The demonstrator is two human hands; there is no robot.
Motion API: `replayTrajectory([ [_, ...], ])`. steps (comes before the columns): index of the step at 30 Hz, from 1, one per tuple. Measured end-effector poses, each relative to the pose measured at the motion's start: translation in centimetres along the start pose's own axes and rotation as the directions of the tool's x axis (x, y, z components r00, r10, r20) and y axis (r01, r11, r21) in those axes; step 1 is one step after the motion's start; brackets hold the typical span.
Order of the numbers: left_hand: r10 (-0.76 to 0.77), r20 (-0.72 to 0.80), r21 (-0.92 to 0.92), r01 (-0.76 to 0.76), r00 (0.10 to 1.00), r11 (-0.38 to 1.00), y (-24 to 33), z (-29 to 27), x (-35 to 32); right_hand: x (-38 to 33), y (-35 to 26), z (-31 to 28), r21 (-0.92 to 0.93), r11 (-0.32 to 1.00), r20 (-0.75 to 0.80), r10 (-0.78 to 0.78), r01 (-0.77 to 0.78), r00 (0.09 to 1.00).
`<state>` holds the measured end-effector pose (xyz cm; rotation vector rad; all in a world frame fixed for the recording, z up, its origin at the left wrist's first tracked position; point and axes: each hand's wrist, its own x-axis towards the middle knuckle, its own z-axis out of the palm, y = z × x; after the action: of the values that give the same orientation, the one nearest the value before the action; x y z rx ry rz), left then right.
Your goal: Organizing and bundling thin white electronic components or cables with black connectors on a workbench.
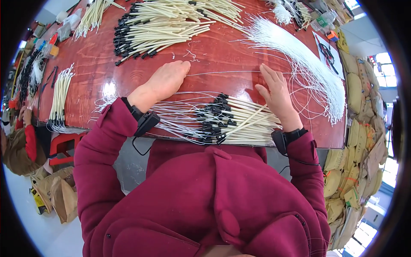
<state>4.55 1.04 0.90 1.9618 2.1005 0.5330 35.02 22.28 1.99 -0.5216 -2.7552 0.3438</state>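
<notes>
A thin white cord (224, 72) runs across the red table between my two hands. My left hand (165, 80) is closed, its fingers pressed together at the cord's left end; the grip itself is partly hidden. My right hand (276, 92) has its fingers stretched out and the thumb apart, with the cord passing by its fingertips. Below the hands, at the near table edge, lies a bundle of cream sticks with black end pieces (248, 120). White cords (182, 115) trail leftward from those black ends, under my left wrist.
A big pile of similar sticks (167, 28) lies at the far middle. Loose white cords (304, 60) fan out at the right. A smaller stick bundle (63, 92) lies left, near a red stool (64, 147). Scissors (327, 53) rest far right. Another person's hand (25, 115) shows at far left.
</notes>
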Motion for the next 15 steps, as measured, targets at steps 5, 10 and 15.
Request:
replayTrajectory([
  [5, -0.002, -0.023, -0.022, 0.001, 1.000, 1.000, -0.4, 0.2, -0.2, -0.5, 1.1, -0.1, -0.104, 0.995, 0.110, 0.022, -0.011, 0.994],
  [10, -0.038, 0.009, -0.103, 0.039, 0.999, 0.994, -0.6, -0.4, 0.2, 0.5, 0.3, -1.5, -0.131, 0.991, 0.249, 0.024, 0.009, 0.968],
  [15, -0.054, -0.196, -0.009, 0.053, 0.979, 0.999, -1.5, -1.3, 0.8, 0.6, 0.2, -1.6, -0.085, 0.996, 0.256, -0.009, 0.031, 0.967],
])
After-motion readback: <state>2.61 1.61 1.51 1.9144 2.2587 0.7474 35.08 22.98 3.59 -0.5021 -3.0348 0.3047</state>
